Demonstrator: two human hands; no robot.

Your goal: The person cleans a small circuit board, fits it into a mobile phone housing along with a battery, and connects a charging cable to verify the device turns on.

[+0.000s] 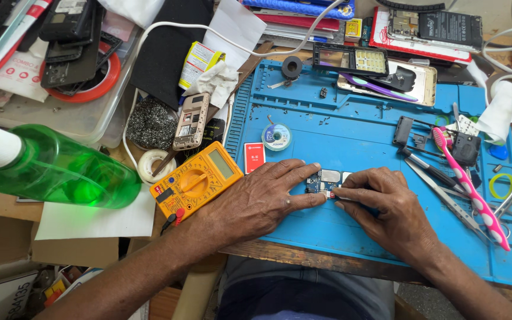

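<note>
A small circuit board [327, 178] with metal shields lies on the blue work mat [351, 136], near its front. My left hand [262, 198] lies flat on the mat and its fingers press on the board's left side. My right hand [386, 204] sits to the right of the board. Its thumb and forefinger pinch a thin dark tool [346, 198], and the tool's tip touches the board's lower edge. Most of the tool is hidden inside my fist.
An orange multimeter [197, 179] lies left of the mat, with a green bottle [60, 169] beyond it. A pink toothbrush [469, 186], tweezers [445, 198] and a screwdriver [431, 169] lie right of my hands. A solder wick spool [276, 137] and phone parts [380, 74] sit further back.
</note>
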